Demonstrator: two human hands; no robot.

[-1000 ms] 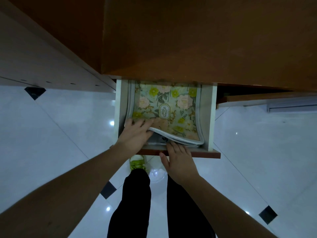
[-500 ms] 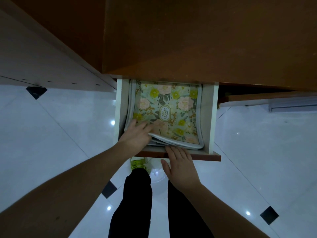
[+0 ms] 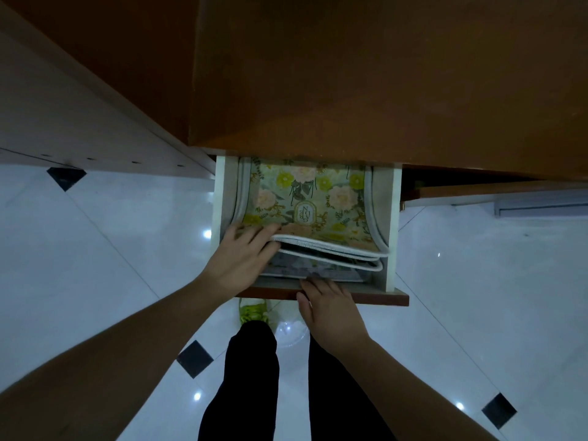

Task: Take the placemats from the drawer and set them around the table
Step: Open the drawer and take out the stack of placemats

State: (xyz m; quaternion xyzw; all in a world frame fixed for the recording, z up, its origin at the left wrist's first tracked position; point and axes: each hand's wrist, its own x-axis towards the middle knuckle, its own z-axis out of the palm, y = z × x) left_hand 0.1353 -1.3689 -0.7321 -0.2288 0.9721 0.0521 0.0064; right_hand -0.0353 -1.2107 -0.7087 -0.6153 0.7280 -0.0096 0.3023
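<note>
An open drawer [image 3: 390, 218] sticks out from under a brown wooden table top [image 3: 366, 74]. Inside lies a stack of floral placemats [image 3: 315, 202] with white piped edges, their near edges lifted. My left hand [image 3: 245, 259] grips the near left corner of the upper placemats, fingers on top and the thumb hidden beneath. My right hand [image 3: 327, 310] holds the brown drawer front [image 3: 381, 296], its fingers hooked over the front's top edge. More flat items lie under the lifted mats, too dark to make out.
White glossy floor tiles [image 3: 111, 265] with small black diamond insets lie all around. My legs in black trousers [image 3: 251, 383] and a green shoe [image 3: 253, 311] stand just below the drawer. A pale panel [image 3: 63, 122] runs along the left.
The near edges of the upper placemats have risen higher off the stack in my left hand. My right hand has stayed on the drawer front.
</note>
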